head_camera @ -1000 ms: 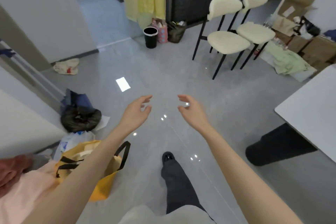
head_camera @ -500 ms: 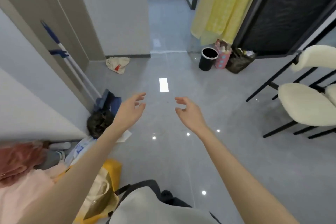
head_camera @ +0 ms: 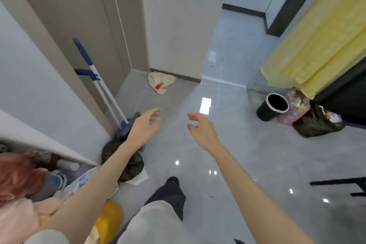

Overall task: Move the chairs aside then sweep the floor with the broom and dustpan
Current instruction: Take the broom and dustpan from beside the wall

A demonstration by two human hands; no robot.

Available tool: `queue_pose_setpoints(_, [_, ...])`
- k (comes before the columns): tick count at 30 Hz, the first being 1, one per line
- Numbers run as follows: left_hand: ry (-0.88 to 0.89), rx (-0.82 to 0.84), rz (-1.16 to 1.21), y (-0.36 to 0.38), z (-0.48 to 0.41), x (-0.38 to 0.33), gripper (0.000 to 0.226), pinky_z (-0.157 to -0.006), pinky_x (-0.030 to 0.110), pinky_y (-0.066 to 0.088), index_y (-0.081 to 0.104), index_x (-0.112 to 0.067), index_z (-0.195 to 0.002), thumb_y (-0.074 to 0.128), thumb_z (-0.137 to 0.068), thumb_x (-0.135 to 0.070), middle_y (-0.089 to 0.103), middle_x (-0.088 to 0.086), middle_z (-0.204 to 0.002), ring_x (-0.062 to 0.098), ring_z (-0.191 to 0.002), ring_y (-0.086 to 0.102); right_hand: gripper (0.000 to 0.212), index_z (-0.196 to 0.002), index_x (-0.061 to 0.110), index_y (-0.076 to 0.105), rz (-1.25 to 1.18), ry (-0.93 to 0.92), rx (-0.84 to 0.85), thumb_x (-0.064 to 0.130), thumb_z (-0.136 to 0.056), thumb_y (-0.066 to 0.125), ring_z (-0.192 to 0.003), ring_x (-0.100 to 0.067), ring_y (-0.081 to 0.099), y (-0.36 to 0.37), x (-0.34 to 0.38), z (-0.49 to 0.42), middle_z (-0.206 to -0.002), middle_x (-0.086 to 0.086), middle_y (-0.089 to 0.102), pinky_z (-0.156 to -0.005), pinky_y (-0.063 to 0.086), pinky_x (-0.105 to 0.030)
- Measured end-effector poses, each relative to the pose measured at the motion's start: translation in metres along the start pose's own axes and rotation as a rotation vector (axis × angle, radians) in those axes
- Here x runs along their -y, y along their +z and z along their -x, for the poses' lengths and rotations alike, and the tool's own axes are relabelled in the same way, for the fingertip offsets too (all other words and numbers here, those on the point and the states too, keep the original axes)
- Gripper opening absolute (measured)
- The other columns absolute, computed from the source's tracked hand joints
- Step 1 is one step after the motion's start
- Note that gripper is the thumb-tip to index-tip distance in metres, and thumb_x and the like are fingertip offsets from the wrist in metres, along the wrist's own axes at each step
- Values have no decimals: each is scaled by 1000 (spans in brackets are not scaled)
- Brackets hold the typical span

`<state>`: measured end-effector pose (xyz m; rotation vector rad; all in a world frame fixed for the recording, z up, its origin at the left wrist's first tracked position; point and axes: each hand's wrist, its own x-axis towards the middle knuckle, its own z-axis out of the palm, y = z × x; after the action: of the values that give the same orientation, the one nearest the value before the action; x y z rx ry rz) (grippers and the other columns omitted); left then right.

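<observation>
A broom and dustpan set (head_camera: 103, 87) with white poles and blue grips leans against the beige door frame at left; its blue head (head_camera: 129, 128) rests on the floor. My left hand (head_camera: 145, 125) hovers open just right of that blue head, not touching it. My right hand (head_camera: 202, 128) is open too, held out over the grey floor. Only black chair legs (head_camera: 340, 183) show at the right edge.
A black rubbish bag (head_camera: 123, 161) lies below the broom head. A crumpled cloth (head_camera: 161, 81) sits by the wall corner. A black bin (head_camera: 272, 107), a patterned bag (head_camera: 295, 109) and a dark bag (head_camera: 318, 123) stand under a yellow curtain (head_camera: 316, 49). A yellow bag (head_camera: 111, 216) and clothes crowd the lower left.
My view has swung left and forward: the chairs have slid out to the right edge and the broom set has come closer. Both hands stay open and empty.
</observation>
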<state>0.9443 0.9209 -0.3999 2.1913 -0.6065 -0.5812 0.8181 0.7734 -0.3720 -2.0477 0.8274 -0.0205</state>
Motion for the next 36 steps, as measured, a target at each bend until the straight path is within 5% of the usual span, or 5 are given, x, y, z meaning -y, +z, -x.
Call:
queue_pose_setpoints(8, [-235, -201, 113, -61, -101, 17, 42, -103, 32, 40, 43, -15, -138, 47, -97, -17, 54, 6, -136, 21, -123, 53, 41, -136, 13, 50, 95, -149, 230, 11, -95, 50, -118, -22, 57, 16, 80, -163, -138, -2, 54, -104, 44, -33])
queue_pose_setpoints(13, [-407, -376, 141, -101, -137, 54, 45, -98, 30, 43, 40, -9, -139, 50, -95, -13, 55, 5, -129, 27, -119, 56, 41, -135, 14, 51, 207, -313, 431, 8, -94, 48, -118, -22, 57, 62, 138, -244, -138, -2, 54, -98, 42, -28])
queue_pose_setpoints(19, [-581, -512, -3, -152, -193, 93, 53, -108, 31, 31, 31, -7, -145, 47, -94, -11, 36, 15, -149, 31, -131, 43, 41, -136, 15, 50, 281, -533, 655, 9, -95, 48, -126, -17, 51, 127, 214, -330, -139, 0, 54, -104, 37, -25])
queue_pose_setpoints(29, [-768, -475, -61, -202, -260, 130, 57, -113, 34, 27, 21, -8, -149, 43, -96, -7, 22, 10, -156, 31, -138, 35, 43, -131, 17, 54, 353, -616, 863, 27, -90, 61, -112, -20, 62, 221, 280, -429, -127, 0, 63, -91, 47, -28])
queue_pose_setpoints(36, [-775, -406, -134, -199, -265, 147, 61, -112, 32, 29, 18, -16, -151, 40, -96, -3, 16, 0, -159, 25, -140, 32, 30, -121, 14, 53, 382, -699, 1009, 31, -96, 51, -90, -27, 66, 249, 280, -438, -100, -8, 70, -73, 48, -33])
